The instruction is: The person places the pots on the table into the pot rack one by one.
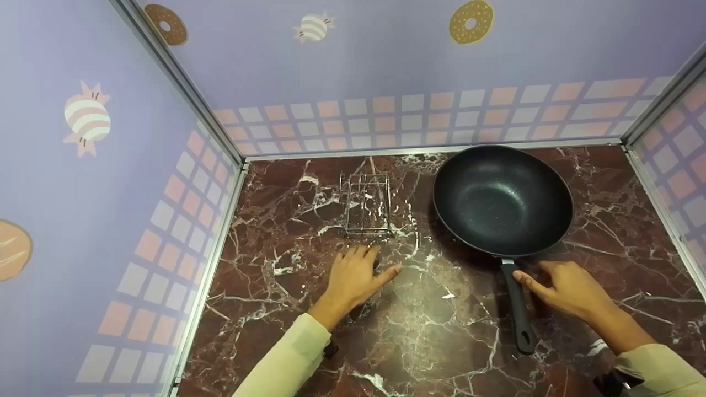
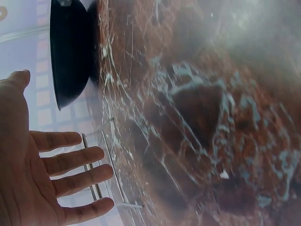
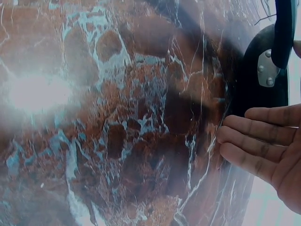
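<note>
A black pan (image 1: 503, 201) stands at the right of the marbled counter, its handle (image 1: 518, 314) toward the person. My right hand (image 1: 573, 292) is just right of the handle, thumb over or beside it; contact cannot be told. In the right wrist view the fingers of that hand (image 3: 263, 141) are extended beside the pan (image 3: 263, 56). A wire rack (image 1: 368, 230) stands left of the pan. Just in front of it is my left hand (image 1: 353, 278), holding nothing; in the left wrist view its fingers (image 2: 80, 162) are spread, with the rack (image 2: 110, 155) behind them.
Purple panels with pink and white checks (image 1: 411, 113) enclose the back and both sides of the counter (image 1: 430, 353). A metal strip (image 1: 353, 155) runs along the back edge. In the left wrist view the pan (image 2: 70, 56) lies beyond the thumb.
</note>
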`<state>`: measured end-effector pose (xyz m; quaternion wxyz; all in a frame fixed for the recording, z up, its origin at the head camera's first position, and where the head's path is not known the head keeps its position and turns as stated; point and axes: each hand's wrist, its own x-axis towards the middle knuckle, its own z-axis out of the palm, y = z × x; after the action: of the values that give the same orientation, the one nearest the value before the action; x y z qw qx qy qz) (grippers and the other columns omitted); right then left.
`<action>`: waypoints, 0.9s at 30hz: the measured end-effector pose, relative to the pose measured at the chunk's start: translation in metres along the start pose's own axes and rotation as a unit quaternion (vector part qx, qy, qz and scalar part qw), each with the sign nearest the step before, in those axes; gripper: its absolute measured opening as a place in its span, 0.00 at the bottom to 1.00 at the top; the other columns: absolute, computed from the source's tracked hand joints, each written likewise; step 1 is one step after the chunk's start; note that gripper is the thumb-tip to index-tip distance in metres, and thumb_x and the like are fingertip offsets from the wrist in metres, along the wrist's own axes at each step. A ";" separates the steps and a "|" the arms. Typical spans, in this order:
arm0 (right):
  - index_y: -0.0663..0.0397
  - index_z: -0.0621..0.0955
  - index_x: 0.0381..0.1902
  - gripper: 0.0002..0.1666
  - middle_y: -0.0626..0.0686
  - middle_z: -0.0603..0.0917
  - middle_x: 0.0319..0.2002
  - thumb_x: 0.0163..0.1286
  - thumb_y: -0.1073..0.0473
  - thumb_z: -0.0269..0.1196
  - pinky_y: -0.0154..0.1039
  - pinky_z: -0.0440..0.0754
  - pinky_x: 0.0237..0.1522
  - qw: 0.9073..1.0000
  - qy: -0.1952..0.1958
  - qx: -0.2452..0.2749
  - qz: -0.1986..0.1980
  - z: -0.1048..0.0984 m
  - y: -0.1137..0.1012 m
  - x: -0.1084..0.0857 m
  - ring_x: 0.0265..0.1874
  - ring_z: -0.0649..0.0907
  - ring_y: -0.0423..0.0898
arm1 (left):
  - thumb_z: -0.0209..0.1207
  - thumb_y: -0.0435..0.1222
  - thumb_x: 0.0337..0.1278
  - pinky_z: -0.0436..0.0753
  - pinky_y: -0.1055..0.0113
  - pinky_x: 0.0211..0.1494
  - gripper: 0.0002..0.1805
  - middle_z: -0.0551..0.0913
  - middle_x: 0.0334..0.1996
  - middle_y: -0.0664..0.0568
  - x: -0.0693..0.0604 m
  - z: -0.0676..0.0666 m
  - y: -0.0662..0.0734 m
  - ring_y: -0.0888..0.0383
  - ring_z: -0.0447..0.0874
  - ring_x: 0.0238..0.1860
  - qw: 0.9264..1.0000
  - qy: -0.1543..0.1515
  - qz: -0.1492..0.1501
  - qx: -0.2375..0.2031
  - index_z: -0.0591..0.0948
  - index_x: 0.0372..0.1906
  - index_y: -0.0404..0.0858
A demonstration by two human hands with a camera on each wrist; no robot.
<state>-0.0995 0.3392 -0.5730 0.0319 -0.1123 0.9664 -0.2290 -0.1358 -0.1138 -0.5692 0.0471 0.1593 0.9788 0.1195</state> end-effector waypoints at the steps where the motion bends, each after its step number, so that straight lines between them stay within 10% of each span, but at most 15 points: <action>1: 0.44 0.82 0.30 0.24 0.42 0.79 0.20 0.82 0.36 0.65 0.42 0.75 0.29 1.000 -0.003 0.009 0.001 0.001 -0.001 0.000 0.22 0.75 0.40 | 0.40 0.77 0.75 0.73 0.30 0.80 0.52 0.80 0.76 0.37 0.000 0.000 0.002 0.34 0.78 0.77 1.000 -0.002 0.003 -0.002 0.75 0.81 0.42; 9: 0.60 0.90 0.47 0.26 0.49 0.91 0.30 0.87 0.42 0.61 0.37 0.89 0.35 0.981 -0.052 0.181 0.050 0.005 -0.007 0.003 0.29 0.90 0.42 | 0.39 0.77 0.76 0.76 0.32 0.79 0.51 0.81 0.76 0.41 0.001 0.000 0.021 0.38 0.81 0.75 0.999 -0.014 0.017 -0.033 0.74 0.82 0.43; 20: 0.76 0.84 0.56 0.29 0.50 0.93 0.39 0.90 0.49 0.57 0.41 0.95 0.44 0.884 -0.140 0.436 0.099 0.006 -0.009 0.010 0.37 0.95 0.45 | 0.38 0.75 0.79 0.77 0.39 0.80 0.49 0.78 0.79 0.40 0.005 -0.003 0.048 0.39 0.78 0.78 0.995 -0.052 0.026 -0.086 0.74 0.81 0.44; 27: 0.68 0.84 0.60 0.24 0.62 0.95 0.49 0.93 0.52 0.51 0.49 0.94 0.57 0.782 -0.217 0.575 0.102 0.009 -0.004 0.011 0.49 0.96 0.54 | 0.38 0.73 0.81 0.80 0.43 0.79 0.46 0.85 0.73 0.46 0.005 0.002 0.063 0.46 0.84 0.73 0.985 -0.071 0.033 -0.152 0.77 0.79 0.45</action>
<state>-0.1087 0.3294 -0.5795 0.3226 -0.0209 0.6284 -0.7076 -0.1212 -0.0539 -0.5555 0.1362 0.1905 0.9378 0.2564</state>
